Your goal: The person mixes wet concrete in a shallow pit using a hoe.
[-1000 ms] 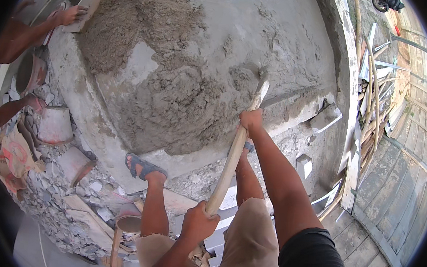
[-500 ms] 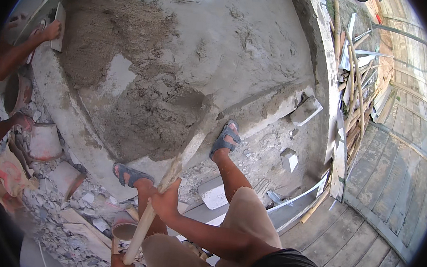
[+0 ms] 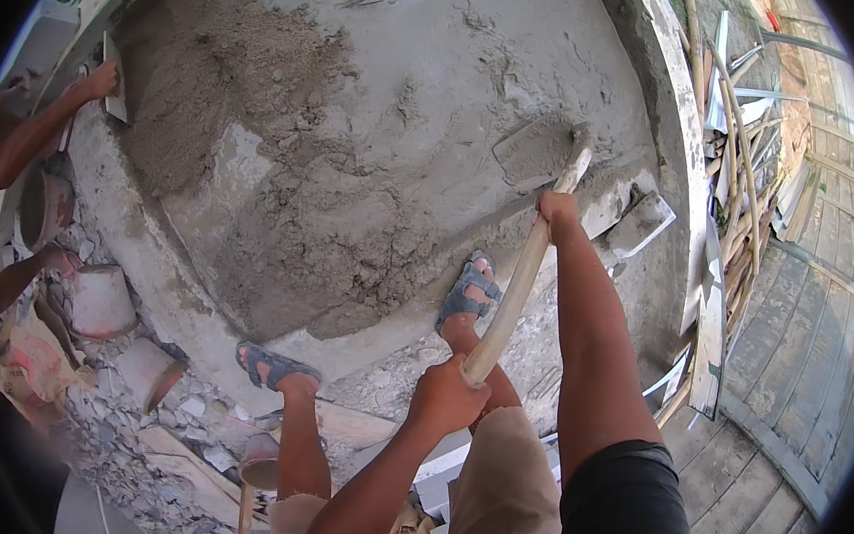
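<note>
Both my hands are closed around the pale wooden handle of a hoe [image 3: 517,299]. My right hand [image 3: 558,211] grips it high up, not far from the blade. Lower down, near my knee, my left hand [image 3: 449,397] wraps the handle's end. The broad, mortar-coated blade [image 3: 534,153] lies at the right of a shallow walled bed, against the grey wet mortar [image 3: 430,97]. A rough heap of thicker mix [image 3: 350,231] sits in front of my feet, and drier brown sand [image 3: 233,61] lies at the far left.
My sandalled feet stand at the low concrete rim [image 3: 340,356]. At left, another person's hand [image 3: 107,79] holds a flat board; buckets [image 3: 103,302] stand on rubble near them. Poles and scrap [image 3: 740,171] lie along the right wall, beside wooden planking [image 3: 793,326].
The hoe has swung right, its blade moving from the heap to the bed's right side. Both hands have moved up and right with the handle. My view has shifted slightly.
</note>
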Demonstrator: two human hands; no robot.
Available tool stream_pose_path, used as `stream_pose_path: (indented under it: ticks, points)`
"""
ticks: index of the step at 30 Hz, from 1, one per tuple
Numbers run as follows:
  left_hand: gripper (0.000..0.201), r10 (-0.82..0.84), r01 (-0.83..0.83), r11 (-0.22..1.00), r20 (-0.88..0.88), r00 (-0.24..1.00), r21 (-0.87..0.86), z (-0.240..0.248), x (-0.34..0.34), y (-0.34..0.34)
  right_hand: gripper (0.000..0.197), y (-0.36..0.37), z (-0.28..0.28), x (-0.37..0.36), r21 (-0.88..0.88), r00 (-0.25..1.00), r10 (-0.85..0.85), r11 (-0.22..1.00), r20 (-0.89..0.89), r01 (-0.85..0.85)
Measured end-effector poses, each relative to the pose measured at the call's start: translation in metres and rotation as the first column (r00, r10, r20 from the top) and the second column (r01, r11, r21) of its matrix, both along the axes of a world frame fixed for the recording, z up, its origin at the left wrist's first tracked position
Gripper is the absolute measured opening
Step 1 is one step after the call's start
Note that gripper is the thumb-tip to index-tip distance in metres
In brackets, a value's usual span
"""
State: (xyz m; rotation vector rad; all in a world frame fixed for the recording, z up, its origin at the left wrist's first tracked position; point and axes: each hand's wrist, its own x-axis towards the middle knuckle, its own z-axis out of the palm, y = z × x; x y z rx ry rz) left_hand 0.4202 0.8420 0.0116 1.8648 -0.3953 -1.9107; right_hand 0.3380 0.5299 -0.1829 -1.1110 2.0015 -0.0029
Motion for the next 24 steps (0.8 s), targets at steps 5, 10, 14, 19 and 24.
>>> stream_pose_path:
  ticks: [5,10,14,19,24]
  points:
    - [0.044,-0.026,0.029,0.993,-0.027,0.999,0.11,0.023,0.021,0.065,0.021,0.081,0.005,0.034,0.163,0.988,0.151,0.975,0.023,-0.152]
    - [0.047,-0.046,0.025,0.955,0.062,0.997,0.297,0.048,0.054,0.182,0.021,0.21,0.009,0.092,0.279,0.997,0.078,0.958,-0.003,-0.074]
    - [0.046,-0.104,0.038,0.973,0.281,0.954,0.228,0.081,0.092,0.256,0.019,0.33,-0.023,0.085,0.295,0.986,-0.11,0.953,0.124,0.07]
    - [0.046,-0.206,0.127,0.921,0.185,0.961,0.369,0.115,0.129,0.352,0.02,0.437,0.049,0.125,0.268,0.967,-0.188,0.954,0.174,0.137]
    - [0.034,-0.289,0.206,0.922,0.228,0.93,0.328,0.097,0.141,0.484,0.019,0.509,0.12,0.145,0.348,0.831,-0.464,0.868,0.308,0.355]
